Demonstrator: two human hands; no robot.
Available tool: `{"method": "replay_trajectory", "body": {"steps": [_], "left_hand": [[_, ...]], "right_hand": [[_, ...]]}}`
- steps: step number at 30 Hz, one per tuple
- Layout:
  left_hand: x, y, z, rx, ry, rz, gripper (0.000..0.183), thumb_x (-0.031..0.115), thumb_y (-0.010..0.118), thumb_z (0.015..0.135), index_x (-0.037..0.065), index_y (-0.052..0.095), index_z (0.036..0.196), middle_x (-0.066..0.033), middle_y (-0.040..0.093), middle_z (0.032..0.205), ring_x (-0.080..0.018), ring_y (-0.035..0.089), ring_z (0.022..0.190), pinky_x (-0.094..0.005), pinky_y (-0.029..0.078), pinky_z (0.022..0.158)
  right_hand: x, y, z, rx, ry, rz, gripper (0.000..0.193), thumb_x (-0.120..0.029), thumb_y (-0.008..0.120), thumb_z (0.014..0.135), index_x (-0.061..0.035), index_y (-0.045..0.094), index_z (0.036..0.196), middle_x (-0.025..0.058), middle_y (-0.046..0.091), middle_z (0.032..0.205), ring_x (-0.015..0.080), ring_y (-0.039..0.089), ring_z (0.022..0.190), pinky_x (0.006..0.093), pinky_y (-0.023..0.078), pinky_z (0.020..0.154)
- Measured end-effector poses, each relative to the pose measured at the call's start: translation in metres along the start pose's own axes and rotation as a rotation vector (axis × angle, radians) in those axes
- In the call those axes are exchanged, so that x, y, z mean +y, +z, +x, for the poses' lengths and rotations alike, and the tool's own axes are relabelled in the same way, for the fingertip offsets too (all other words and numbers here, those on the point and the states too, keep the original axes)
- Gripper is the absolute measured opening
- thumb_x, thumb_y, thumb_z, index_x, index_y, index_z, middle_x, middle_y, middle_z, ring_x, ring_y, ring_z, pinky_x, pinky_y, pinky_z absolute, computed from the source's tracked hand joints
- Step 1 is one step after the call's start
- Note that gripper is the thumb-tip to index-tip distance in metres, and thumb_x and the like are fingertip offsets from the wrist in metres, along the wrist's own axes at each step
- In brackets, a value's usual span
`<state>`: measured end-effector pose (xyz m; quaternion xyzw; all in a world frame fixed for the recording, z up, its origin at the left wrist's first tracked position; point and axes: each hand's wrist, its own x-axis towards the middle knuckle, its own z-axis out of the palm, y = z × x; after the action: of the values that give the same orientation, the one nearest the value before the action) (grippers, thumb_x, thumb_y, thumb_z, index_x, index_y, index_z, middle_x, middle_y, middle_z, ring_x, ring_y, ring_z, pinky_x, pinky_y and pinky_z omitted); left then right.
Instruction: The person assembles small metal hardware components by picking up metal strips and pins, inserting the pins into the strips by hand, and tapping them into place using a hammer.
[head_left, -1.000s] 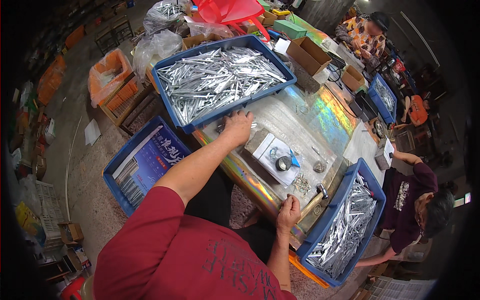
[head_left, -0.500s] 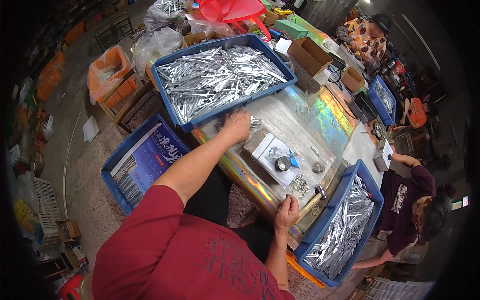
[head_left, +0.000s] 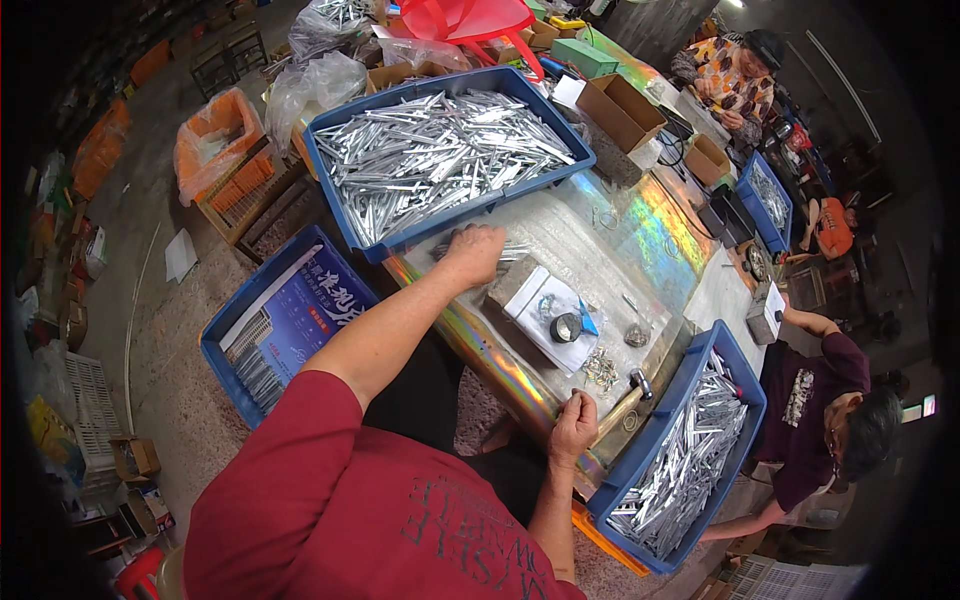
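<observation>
My left hand (head_left: pixel 474 255) reaches to the table beside the big blue bin (head_left: pixel 400 240). Its fingers curl down over a small pile of thin metal strips (head_left: pixel 516 250), and the fingertips are hidden. Near the table's front edge, my right hand (head_left: pixel 575 428) is closed with thumb and forefinger together; whatever it may hold is too small to make out. Just past it lie a hammer (head_left: pixel 622 414) and a little heap of small metal parts (head_left: pixel 600 370). Between the hands, a stone block (head_left: pixel 510 284) carries a white pad (head_left: pixel 540 300) with a dark round object (head_left: pixel 565 327).
Silvery metal pieces (head_left: pixel 450 150) fill the big bin; another full blue bin (head_left: pixel 757 400) stands at the right. Below left is a blue bin (head_left: pixel 215 345) with a printed sheet. Two other people work at the right (head_left: pixel 820 400) and far right (head_left: pixel 735 80). An orange-lined basket (head_left: pixel 215 130) stands left.
My left hand has shifted very slightly over the strips, its knuckles turned a little. My right hand stays in place. The far person's hands have moved a little.
</observation>
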<state>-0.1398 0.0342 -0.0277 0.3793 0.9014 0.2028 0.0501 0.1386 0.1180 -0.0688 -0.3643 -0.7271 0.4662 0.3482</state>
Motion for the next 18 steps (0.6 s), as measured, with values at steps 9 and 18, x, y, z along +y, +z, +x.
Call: {"method": "replay_trajectory", "body": {"steps": [9,18], "left_hand": [[0.000,-0.001,-0.004,0.042,-0.009,-0.054,0.016,0.002,0.049,0.061,-0.001,0.052,0.076,-0.0189,0.054,0.085,-0.0347,0.051,0.084,-0.0412,0.042,0.071],[-0.010,-0.015,0.000,0.081,0.045,-0.220,0.016,0.007,0.054,0.062,-0.001,0.049,0.075,-0.0214,0.054,0.078,-0.0353,0.053,0.079,-0.0417,0.042,0.070]], "right_hand": [[0.003,-0.002,0.001,-0.001,-0.024,-0.034,0.015,-0.013,0.048,0.083,-0.0012,0.055,0.087,-0.0028,0.046,0.057,0.0027,0.037,0.046,0.0166,0.029,0.042],[-0.008,-0.002,-0.001,-0.025,0.098,0.032,0.013,-0.010,0.048,0.082,0.0012,0.055,0.086,-0.0009,0.046,0.057,0.0054,0.041,0.051,0.0192,0.034,0.046]]}}
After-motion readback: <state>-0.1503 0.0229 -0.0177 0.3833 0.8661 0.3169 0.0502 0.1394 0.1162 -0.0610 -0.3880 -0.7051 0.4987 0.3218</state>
